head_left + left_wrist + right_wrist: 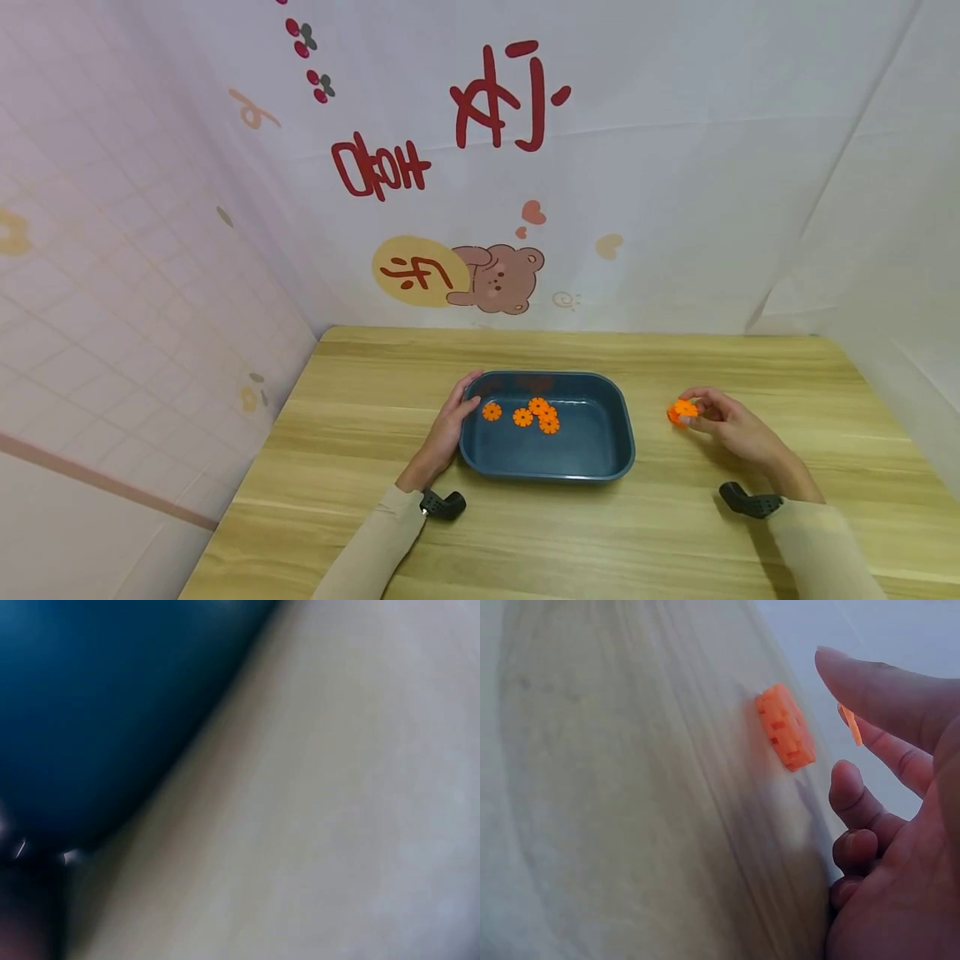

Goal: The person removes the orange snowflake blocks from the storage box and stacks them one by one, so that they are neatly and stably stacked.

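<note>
My left hand (444,427) grips the left rim of a dark blue rectangular tray (547,477), thumb over the edge and fingers along the outside. Inside the tray lie several orange notched discs (522,417), some overlapping. To the right of it, my right hand (738,429) pinches one thin orange notched disc (851,725) between thumb and index finger, the other fingers curled loosely. Just beyond those fingertips, a short stack of orange notched discs (785,727) stands on the table. Up close in the left wrist view, the tray's wall (112,712) is blurred.
The wood-grain table (525,542) extends under everything. A printed white wall covering (675,167) rises at its back edge, with more covering on the left and right sides. Both wrists carry a black mounted device, seen at the left wrist (442,505) and the right wrist (750,502).
</note>
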`<control>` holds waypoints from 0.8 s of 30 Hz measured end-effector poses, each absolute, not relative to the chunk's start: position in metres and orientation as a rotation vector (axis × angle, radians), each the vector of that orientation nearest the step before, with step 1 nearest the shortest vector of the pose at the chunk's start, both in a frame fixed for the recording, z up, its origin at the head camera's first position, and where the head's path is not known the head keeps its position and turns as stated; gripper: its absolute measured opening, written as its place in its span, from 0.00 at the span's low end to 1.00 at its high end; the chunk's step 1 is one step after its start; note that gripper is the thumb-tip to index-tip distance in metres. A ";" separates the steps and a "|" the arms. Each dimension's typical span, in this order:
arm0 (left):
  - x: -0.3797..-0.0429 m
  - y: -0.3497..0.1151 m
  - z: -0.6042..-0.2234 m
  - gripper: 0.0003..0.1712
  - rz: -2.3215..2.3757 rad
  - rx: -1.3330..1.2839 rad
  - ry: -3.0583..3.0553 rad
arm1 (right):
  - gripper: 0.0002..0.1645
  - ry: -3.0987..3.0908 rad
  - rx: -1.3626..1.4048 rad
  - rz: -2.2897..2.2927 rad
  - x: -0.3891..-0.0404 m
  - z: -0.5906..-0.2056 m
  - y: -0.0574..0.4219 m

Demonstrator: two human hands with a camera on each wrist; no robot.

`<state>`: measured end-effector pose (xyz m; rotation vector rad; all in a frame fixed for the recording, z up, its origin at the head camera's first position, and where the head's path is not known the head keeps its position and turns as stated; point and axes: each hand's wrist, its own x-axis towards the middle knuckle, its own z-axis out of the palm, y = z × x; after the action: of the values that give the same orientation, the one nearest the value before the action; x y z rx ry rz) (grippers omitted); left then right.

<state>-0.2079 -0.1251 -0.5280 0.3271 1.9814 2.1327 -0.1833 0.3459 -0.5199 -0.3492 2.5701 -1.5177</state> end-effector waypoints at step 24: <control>-0.207 -0.125 -0.527 0.30 2.167 0.342 1.917 | 0.20 2.661 -0.341 -1.464 -0.184 -0.524 0.335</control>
<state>-0.2068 -0.1255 -0.5266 0.3416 1.9175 2.1671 -0.1843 0.3350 -0.5238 -0.3413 2.6611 -1.4636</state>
